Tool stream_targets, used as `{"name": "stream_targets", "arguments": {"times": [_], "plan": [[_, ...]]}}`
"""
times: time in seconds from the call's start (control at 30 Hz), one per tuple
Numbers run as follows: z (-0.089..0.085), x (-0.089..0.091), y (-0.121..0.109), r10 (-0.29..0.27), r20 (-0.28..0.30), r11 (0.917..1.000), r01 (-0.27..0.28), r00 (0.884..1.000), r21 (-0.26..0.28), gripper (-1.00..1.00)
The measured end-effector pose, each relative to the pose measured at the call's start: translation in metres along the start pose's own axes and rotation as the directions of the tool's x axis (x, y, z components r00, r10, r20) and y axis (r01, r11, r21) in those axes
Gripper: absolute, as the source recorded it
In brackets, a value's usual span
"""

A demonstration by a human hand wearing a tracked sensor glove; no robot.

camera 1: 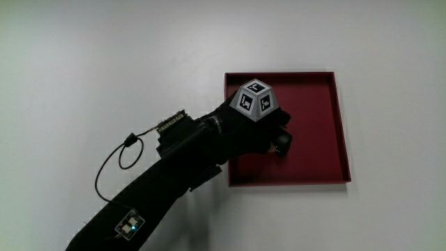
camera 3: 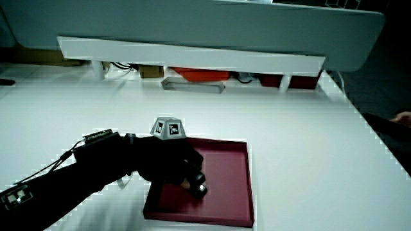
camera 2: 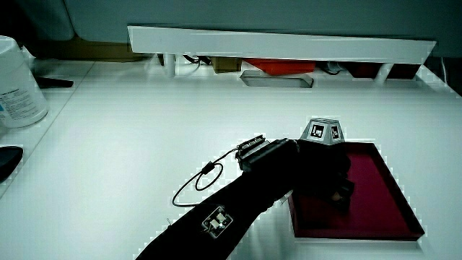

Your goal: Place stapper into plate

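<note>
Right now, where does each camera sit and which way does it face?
Main view: above the table, looking straight down on the red tray; shows the hand and forearm.
Side view: from the person's side, forward and down toward the low partition; hand over the tray.
Side view: likewise, toward the partition; a dark object under the hand.
All share the tray, hand and patterned cube.

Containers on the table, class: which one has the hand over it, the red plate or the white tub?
The red plate: the hand, gripping the dark stapler, is over it; the white tub stands apart at the table's edge.
</note>
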Motion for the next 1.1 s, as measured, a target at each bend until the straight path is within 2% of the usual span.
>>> {"name": "stream_targets", "arguments": {"times": [0.1,0.2,0.27,0.3,0.37,0.4,0.43,0.47,0.5,0.53,0.57,0.6,0.67,0.7,0.73,0.9,0.97,1.0,1.03,1.1], "plan": [[0.006,0.001,-0.008,-0.034,-0.017,0.9984,0.035,0.999,0.044,-0.71],[0.016,-0.001,-0.025,-0.040,-0.003,0.9966,0.040,0.999,0.073,-0.88],[0.025,0.000,-0.039,-0.082,-0.034,0.9886,0.085,0.996,0.124,-1.00],[0.029,0.000,-0.047,-0.076,-0.009,0.9890,0.077,0.997,0.126,-1.00],[0.039,0.004,-0.064,-0.078,-0.017,0.9896,0.079,0.997,0.120,-1.00],[0.043,0.004,-0.072,-0.096,-0.036,0.9848,0.100,0.995,0.142,-1.00],[0.046,0.005,-0.081,-0.078,-0.011,0.9887,0.078,0.997,0.128,-1.00],[0.049,0.004,-0.088,-0.093,-0.018,0.9845,0.094,0.996,0.148,-1.00],[0.045,-0.002,-0.091,-0.066,0.057,0.9900,0.058,0.996,0.129,-1.00],[0.058,0.007,-0.107,-0.071,-0.048,0.9900,0.076,0.996,0.118,-1.00],[0.055,0.001,-0.112,-0.094,0.021,0.9845,0.090,0.995,0.150,-1.00],[0.059,0.003,-0.122,-0.053,-0.011,0.9913,0.054,0.999,0.120,-1.00],[0.064,0.003,-0.138,-0.072,-0.015,0.9831,0.073,0.997,0.167,-1.00],[0.067,0.004,-0.145,-0.053,-0.018,0.9868,0.055,0.998,0.153,-1.00],[0.071,0.006,-0.152,-0.073,-0.062,0.9797,0.083,0.995,0.182,-1.00],[0.059,-0.015,-0.167,-0.055,0.004,0.9854,0.054,0.998,0.161,-1.00],[0.071,-0.006,-0.182,-0.028,-0.054,0.9856,0.037,0.998,0.165,-1.00],[0.071,-0.007,-0.184,-0.006,-0.051,0.9880,0.014,0.999,0.154,-1.00],[0.071,-0.008,-0.187,-0.008,-0.066,0.9862,0.018,0.998,0.165,-1.00],[0.069,-0.011,-0.190,-0.001,-0.057,0.9866,0.010,0.998,0.163,-1.00]]}}
